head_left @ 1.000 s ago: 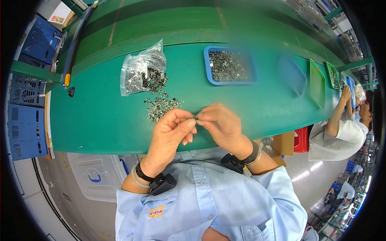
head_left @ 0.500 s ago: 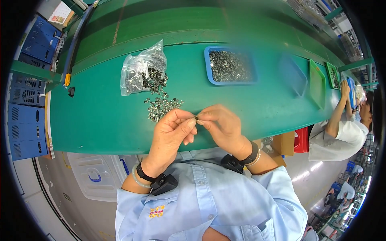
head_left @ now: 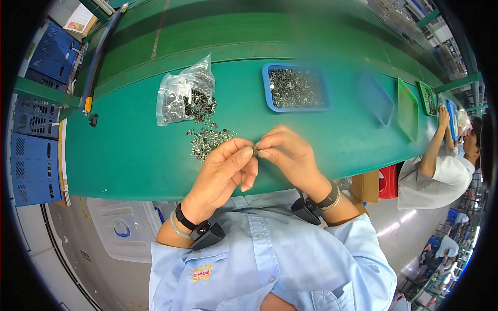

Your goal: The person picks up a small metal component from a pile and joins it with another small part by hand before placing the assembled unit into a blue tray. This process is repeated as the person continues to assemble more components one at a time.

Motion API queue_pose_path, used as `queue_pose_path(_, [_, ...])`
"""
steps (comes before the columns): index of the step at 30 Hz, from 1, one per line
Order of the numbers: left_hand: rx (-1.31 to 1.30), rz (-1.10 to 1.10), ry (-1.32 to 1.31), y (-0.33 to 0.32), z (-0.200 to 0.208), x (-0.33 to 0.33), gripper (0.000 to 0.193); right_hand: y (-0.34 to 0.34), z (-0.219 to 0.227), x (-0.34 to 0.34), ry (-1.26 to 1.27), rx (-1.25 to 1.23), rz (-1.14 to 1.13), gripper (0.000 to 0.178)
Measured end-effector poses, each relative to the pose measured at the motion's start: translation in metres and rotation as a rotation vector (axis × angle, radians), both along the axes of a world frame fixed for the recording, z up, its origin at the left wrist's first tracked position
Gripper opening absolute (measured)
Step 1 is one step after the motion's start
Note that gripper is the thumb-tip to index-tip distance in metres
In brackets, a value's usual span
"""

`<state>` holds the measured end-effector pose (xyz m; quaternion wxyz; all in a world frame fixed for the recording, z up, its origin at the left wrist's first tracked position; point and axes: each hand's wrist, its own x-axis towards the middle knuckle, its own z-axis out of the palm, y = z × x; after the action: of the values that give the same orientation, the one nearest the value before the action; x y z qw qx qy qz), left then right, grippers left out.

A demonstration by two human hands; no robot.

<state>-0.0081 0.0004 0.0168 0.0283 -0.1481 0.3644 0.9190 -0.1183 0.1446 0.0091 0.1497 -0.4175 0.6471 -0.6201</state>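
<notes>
In the head view, a small metal part (head_left: 255, 151) is held where the fingertips of both hands meet, above the green work surface (head_left: 119, 155), inward from the middle of its near edge. By the left hand (head_left: 220, 171) it is pinched between thumb and index finger, the remaining fingers being curled loosely below; by the right hand (head_left: 291, 155) it is met from the other side in a similarly narrow pinch. Its shape is mostly covered by the fingers, and whether one piece or two are held cannot be told.

Just beyond the left hand, a loose pile of metal parts (head_left: 211, 141) is spread. Farther toward the far edge, a clear plastic bag (head_left: 173, 101) is laid, with more parts at its mouth. To its right, near the same edge, a blue tray (head_left: 267, 90) is filled with small parts.

Because the part is gripped by fingertips alone, it could be dropped if either pinch were slackened or twisted unevenly. Dropped leftward, it could be lost among the similar-looking pieces; bounced over the near edge, it could be lost altogether. The pile could be scattered if it were brushed by the left knuckles.
</notes>
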Motion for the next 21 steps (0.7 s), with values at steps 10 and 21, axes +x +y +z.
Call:
queue_pose_path(10, [0.168,0.030,0.037,0.000,-0.004,-0.002,0.012,-0.009,0.003,0.001,0.093,0.003,-0.017,0.016])
queue_pose_path(21, [-0.031,0.097,-0.011,0.000,0.002,0.000,0.014,-0.011,0.001,0.001,0.163,0.001,-0.043,0.017])
